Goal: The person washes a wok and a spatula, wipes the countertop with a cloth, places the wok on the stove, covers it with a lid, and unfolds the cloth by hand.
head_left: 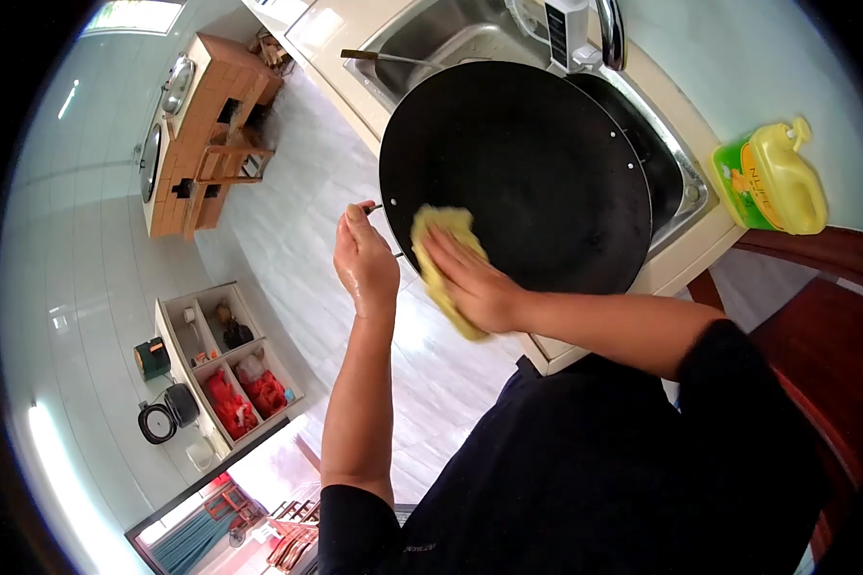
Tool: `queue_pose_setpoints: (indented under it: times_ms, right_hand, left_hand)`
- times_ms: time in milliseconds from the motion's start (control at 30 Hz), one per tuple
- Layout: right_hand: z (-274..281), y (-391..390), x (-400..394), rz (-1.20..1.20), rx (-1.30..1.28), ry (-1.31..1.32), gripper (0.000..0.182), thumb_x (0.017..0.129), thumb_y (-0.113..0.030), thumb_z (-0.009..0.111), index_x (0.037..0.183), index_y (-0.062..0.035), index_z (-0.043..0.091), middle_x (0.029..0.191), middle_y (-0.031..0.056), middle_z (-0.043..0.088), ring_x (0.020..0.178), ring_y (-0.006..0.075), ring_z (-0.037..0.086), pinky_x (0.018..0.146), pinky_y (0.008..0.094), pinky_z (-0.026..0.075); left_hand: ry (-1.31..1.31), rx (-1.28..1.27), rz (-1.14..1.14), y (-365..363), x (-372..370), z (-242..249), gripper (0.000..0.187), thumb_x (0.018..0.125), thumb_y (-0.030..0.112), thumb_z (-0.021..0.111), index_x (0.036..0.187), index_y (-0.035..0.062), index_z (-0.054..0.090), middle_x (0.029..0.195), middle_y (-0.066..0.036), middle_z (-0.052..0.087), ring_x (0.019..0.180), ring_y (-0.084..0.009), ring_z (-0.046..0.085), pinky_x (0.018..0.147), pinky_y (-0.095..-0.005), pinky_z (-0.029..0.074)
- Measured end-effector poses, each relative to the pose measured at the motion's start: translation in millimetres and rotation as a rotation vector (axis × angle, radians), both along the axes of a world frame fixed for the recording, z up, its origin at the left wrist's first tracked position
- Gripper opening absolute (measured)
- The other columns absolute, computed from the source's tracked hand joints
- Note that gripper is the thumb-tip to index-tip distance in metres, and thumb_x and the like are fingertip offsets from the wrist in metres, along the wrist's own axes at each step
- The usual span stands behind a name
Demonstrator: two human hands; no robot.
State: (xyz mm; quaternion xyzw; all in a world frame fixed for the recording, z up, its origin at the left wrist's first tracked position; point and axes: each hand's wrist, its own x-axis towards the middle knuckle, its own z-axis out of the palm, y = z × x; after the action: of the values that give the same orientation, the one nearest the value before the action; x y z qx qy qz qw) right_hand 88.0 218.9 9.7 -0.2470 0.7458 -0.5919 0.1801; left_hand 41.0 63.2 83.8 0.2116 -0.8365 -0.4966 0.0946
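Right hand (475, 283), fingers together, presses yellow sponge (441, 264) against near-left inner face of black wok (537, 172) tilted over sink (681, 182); left hand (364, 264), fingers clamped, grips wok's rim handle.

I see the wok (537, 163) tilted over the sink (422, 38), its near rim past the counter's (671, 264) front edge. My left hand (364, 264) grips the wok's handle at that rim; my right hand (475, 287) presses the sponge (443, 259) against its near side. The bottle (772, 182) stands on the counter's right end, right of the sink.
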Motion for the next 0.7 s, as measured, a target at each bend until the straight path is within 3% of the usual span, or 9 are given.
queue_pose_setpoints:
  times_ms: [100,133,200,267,400,467,600,667,700]
  right_hand:
    - [-13.1,-76.0,-77.1,-0.395,-0.092,0.183,0.064,0.103,-0.031,0.038,0.153,0.0042,0.019,0.159,0.0307,0.012,0.148,0.0473,0.012,0.12,0.0536,0.013]
    - [-17.4,-88.9,-103.8,-0.513,-0.089,0.227,0.061,0.104,-0.026,0.039,0.154,0.0019,0.017,0.16,0.0288,0.012,0.149,0.0431,0.009,0.121,0.0481,0.012]
    - [-13.5,-97.0,-131.3,-0.644,-0.075,0.267,0.06,0.104,-0.026,0.04,0.153,0.0019,0.021,0.159,0.0292,0.014,0.148,0.0455,0.013,0.121,0.0489,0.013]
    - [-14.4,-90.0,-110.4,-0.575,-0.162,0.263,0.062,0.102,-0.027,0.041,0.152,0.0043,0.022,0.157,0.0318,0.018,0.145,0.0508,0.017,0.119,0.0529,0.017]
    - [-11.8,4.7,-8.0,0.067,-0.113,0.29,0.06,0.103,-0.019,0.039,0.155,0.0002,0.017,0.161,0.0257,0.012,0.151,0.0372,0.011,0.122,0.0457,0.013]
    - [-0.5,44.5,8.4,0.288,0.017,0.124,0.062,0.102,-0.018,0.042,0.156,-0.0026,0.016,0.162,0.0248,0.01,0.152,0.0348,0.009,0.122,0.0451,0.013]
    - [-6.7,-40.1,-39.9,-0.15,-0.2,0.134,0.063,0.102,-0.024,0.043,0.157,-0.0069,0.016,0.163,0.0228,0.01,0.151,0.0387,0.009,0.122,0.0461,0.012]
    - [-1.8,-75.2,-88.8,-0.359,-0.15,0.306,0.064,0.102,-0.026,0.043,0.156,-0.0025,0.017,0.162,0.0254,0.01,0.15,0.0416,0.009,0.121,0.0477,0.011]
    - [11.5,-72.5,-90.6,-0.332,-0.064,0.22,0.062,0.103,-0.017,0.042,0.156,-0.0006,0.015,0.163,0.0215,0.01,0.152,0.0344,0.009,0.123,0.0413,0.011]
  left_hand:
    - [0.013,0.024,-0.008,-3.6,-2.3,-2.3,0.05,0.107,0.043,0.039,0.108,-0.0005,0.064,0.058,0.005,0.039,0.056,-0.0047,0.039,0.055,-0.0233,0.035]
    - [0.017,0.034,-0.013,-5.1,-1.7,-4.3,0.05,0.107,0.043,0.039,0.108,-0.0006,0.064,0.058,0.005,0.04,0.056,-0.0048,0.04,0.055,-0.0235,0.036]
    - [0.011,-0.008,-0.023,-3.4,0.2,-1.7,0.049,0.107,0.041,0.039,0.109,-0.0012,0.064,0.058,0.004,0.04,0.056,-0.0051,0.04,0.056,-0.0239,0.037]
    - [0.039,-0.072,-0.028,-3.4,0.0,-3.9,0.048,0.107,0.04,0.039,0.109,-0.0013,0.064,0.058,0.005,0.04,0.056,-0.005,0.04,0.055,-0.0238,0.037]
    - [0.069,-0.081,-0.033,-1.4,-1.7,-3.8,0.045,0.107,0.038,0.039,0.108,-0.0006,0.064,0.058,0.005,0.04,0.054,-0.0049,0.038,0.053,-0.0236,0.035]
    - [0.068,-0.031,-0.014,3.5,3.0,-0.1,0.045,0.107,0.037,0.04,0.108,-0.0001,0.064,0.058,0.005,0.041,0.053,-0.0052,0.037,0.053,-0.0236,0.035]
    - [0.002,-0.135,-0.015,-6.7,4.8,-7.8,0.044,0.108,0.038,0.039,0.11,0.0029,0.065,0.069,0.0,0.054,0.062,-0.0102,0.047,0.062,-0.0264,0.043]
    - [0.12,-0.196,-0.046,-8.5,-0.1,-16.0,0.044,0.108,0.036,0.037,0.11,0.0017,0.064,0.084,-0.004,0.063,0.074,-0.0166,0.054,0.073,-0.0301,0.047]
    - [0.142,-0.173,-0.059,-11.3,-3.5,-19.3,0.044,0.108,0.036,0.037,0.109,0.0016,0.064,0.086,-0.005,0.064,0.076,-0.0177,0.055,0.075,-0.0307,0.047]
